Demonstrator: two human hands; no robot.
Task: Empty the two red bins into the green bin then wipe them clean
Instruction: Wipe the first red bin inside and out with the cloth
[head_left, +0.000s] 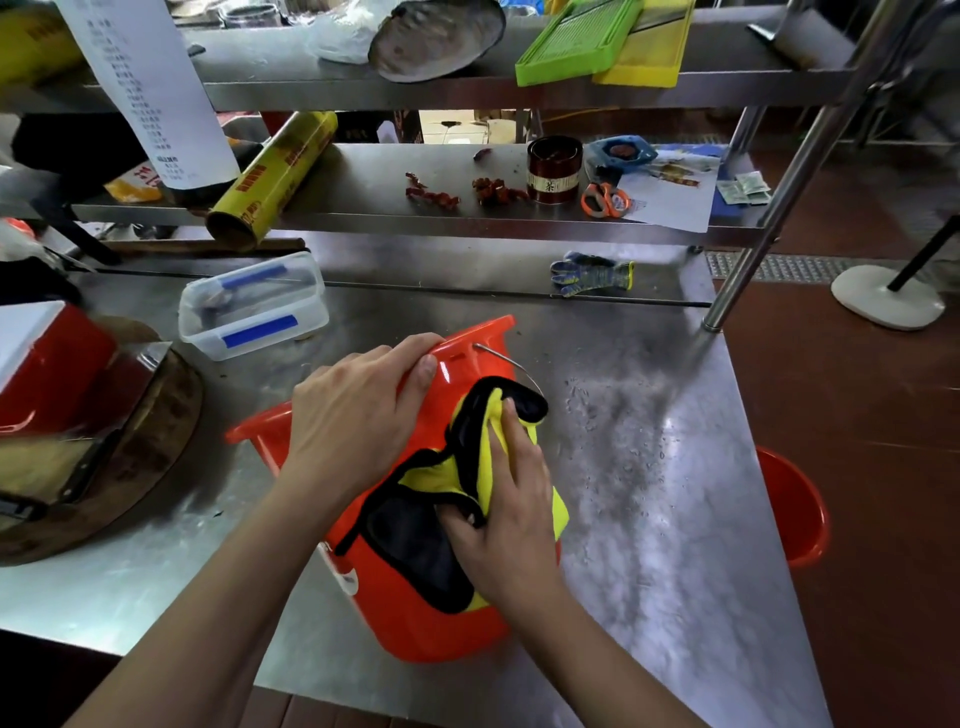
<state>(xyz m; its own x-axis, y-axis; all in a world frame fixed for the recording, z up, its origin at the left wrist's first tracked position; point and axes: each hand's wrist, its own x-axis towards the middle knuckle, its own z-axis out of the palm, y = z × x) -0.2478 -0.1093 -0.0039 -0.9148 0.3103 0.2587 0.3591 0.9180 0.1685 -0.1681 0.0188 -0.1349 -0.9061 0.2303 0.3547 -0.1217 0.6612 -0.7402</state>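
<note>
1. Wiping the glossy red plastic bin (415, 613) is the step in hand, as I judge it: it lies tipped on its side on the brushed steel worktable (649, 519), mouth turned away from me, so its outer wall faces up where I can reach it.
2. My left hand (353, 421) sits at the far, upper end of the bin, fingers curled over the rim and thumb pressed on the wall, clamping it so it will not roll or slide under the rubbing.
3. My right hand (511, 512) lies on the nearer part of the bin's wall, fingers together and nearly straight, pressing a yellow microfibre cloth with black edging (467, 467) flat against the plastic; the thumb tucks into a fold to keep the cloth from slipping away.
4. The bin's thin wire handle (511, 364) hangs loose just beyond the cloth.
5. A second red round bin (795, 509) stands on the floor to the right of the bin I hold, past the table edge, only partly in view; I cannot tell whether it is clean.
6. No green bin is in view.
7. Left of my bin, a dark round wooden chopping block (156, 441) carries a red-and-white container (47, 364), well apart from my work.
</note>
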